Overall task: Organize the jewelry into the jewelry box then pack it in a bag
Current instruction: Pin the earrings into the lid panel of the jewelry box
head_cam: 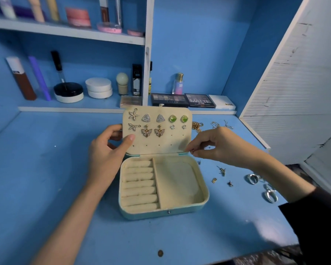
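A teal jewelry box [166,212] with cream lining stands open on the blue desk. Its upright lid [157,142] carries several earrings: stars, triangles, green stones, butterflies, small hearts. My left hand [107,150] grips the lid's left edge, thumb on the front. My right hand [216,144] pinches the lid's lower right corner; whether a small item sits in the fingertips I cannot tell. The ring rolls [139,184] and the open compartment [178,182] hold nothing. Loose earrings [222,170], silver rings [253,178] and gold chains [197,126] lie to the right.
Eyeshadow palettes [169,100] and a small perfume bottle [178,83] sit behind the box. Cosmetic jars and tubes [69,91] fill the shelves at back left. A white slatted panel [298,88] walls the right side. A brown spot [160,253] marks the desk's front.
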`<state>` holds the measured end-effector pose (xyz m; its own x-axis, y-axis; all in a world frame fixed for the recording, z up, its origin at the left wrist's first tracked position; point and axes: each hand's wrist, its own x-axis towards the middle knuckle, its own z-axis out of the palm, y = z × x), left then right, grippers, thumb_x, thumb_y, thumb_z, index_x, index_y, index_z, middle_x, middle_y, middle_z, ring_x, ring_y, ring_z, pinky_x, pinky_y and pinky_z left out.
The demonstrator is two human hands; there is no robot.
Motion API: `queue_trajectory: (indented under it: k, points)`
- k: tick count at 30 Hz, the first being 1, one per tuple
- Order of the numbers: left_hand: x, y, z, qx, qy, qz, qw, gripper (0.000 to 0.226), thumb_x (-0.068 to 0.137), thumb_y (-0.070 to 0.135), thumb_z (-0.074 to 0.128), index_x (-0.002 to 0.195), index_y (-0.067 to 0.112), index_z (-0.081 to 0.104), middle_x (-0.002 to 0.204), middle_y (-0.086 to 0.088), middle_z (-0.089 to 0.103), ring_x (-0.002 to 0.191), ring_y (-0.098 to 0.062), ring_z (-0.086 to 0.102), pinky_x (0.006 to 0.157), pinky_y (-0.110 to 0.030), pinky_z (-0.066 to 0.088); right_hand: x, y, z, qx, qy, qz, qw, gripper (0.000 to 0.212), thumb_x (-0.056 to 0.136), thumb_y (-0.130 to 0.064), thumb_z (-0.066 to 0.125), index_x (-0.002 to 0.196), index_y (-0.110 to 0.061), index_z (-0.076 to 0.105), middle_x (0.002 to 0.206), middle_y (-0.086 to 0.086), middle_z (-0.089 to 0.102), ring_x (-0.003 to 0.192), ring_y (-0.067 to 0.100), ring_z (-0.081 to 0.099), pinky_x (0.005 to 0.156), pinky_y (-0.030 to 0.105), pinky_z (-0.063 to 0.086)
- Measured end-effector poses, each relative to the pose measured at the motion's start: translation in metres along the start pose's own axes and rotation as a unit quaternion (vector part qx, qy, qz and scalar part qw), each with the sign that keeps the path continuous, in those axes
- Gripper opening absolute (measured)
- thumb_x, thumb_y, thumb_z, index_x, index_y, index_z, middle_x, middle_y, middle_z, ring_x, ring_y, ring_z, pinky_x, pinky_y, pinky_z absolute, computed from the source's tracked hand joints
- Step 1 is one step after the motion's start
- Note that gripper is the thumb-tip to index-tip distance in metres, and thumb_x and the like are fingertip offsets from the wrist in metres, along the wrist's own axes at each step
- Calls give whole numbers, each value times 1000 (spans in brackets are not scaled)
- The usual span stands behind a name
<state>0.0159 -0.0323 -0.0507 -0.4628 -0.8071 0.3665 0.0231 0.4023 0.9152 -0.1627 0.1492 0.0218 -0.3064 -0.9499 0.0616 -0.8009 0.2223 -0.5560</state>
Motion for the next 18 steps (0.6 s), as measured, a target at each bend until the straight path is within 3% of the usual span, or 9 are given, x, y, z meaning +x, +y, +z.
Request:
queue_trajectory:
  k: [4,8,10,18]
  points:
    - [0,0,0,-23,6,-10,1000,19,82,21,70,86,39,64,86,14,68,81,-4,60,68,-12,45,12,-21,22,63,16,-25,998,14,80,-6,71,93,-10,75,83,-14,69,80,0,65,80,13,49]
    - [1,3,1,-69,13,-32,997,14,74,30,59,84,37,66,82,15,68,79,1,60,71,-11,45,26,-41,50,92,72,-17,993,11,84,-11,68,92,-11,75,69,-5,69,63,0,57,65,10,44]
    - [0,4,1,-76,15,-34,996,14,74,29,58,83,35,66,82,15,69,80,-1,61,71,-12,46,33,-49,63,91,80,-16,992,13,86,-13,65,94,-12,75,63,-9,63,57,-1,52,61,10,40]
    - [0,4,0,-54,14,-25,998,15,73,37,59,85,33,67,89,6,71,89,-14,63,83,-34,48,55,-65,82,72,141,5,987,9,84,-18,68,83,-12,75,48,-16,43,54,-4,47,55,11,33]
